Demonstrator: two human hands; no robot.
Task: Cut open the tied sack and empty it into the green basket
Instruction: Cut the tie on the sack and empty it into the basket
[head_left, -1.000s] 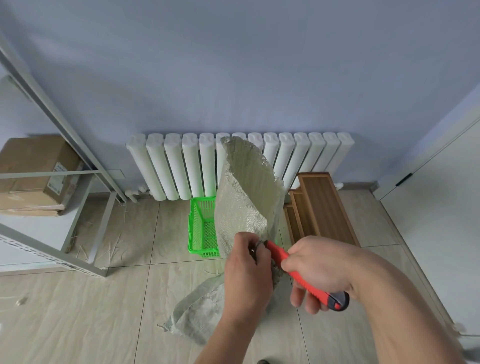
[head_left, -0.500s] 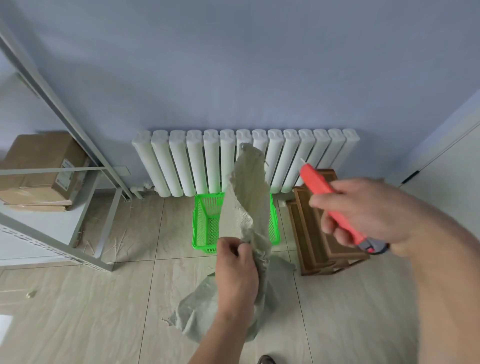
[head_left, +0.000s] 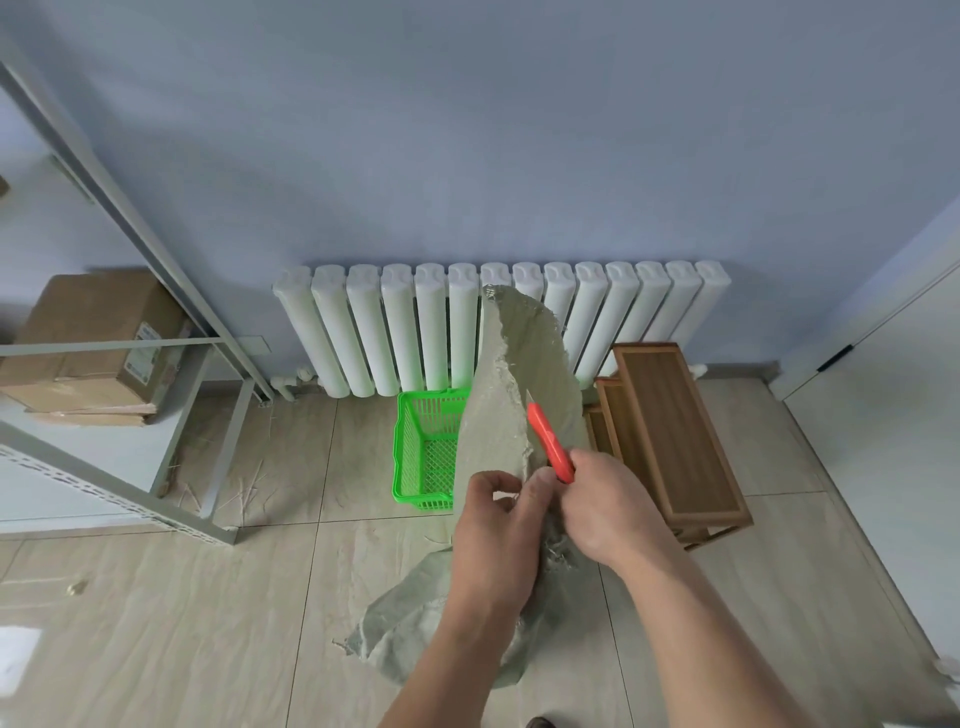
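At the left edge of the frame, a cardboard box (head_left: 88, 343) sits on a white metal shelf rack (head_left: 171, 291), with loose straw strands scattered on the tiled floor (head_left: 182, 597) beside its foot. Along the wall in the centre, a white radiator (head_left: 395, 327) stands behind the green basket (head_left: 415, 452), which rests on the floor just in front of it, its right part hidden by the sack.

Centre frame, the grey-green woven sack (head_left: 498, 421) rises in a tall, crumpled peak, its top edge ragged and frayed against the radiator, its bulk slumped on the floor in the lower centre. My left hand (head_left: 493, 540) grips the gathered neck of the sack, fingers (head_left: 498, 483) curled tight around the cloth. Touching it on the right, my right hand (head_left: 608, 509) is closed around the red utility knife (head_left: 550, 441), whose tip points up and left and lies against the sack's fabric.

Right of centre, wooden trays (head_left: 670, 431) lean stacked near the radiator's end, just beside the sack. Open floor shows at lower left and lower right; a white door panel (head_left: 893, 431) bounds the right edge.
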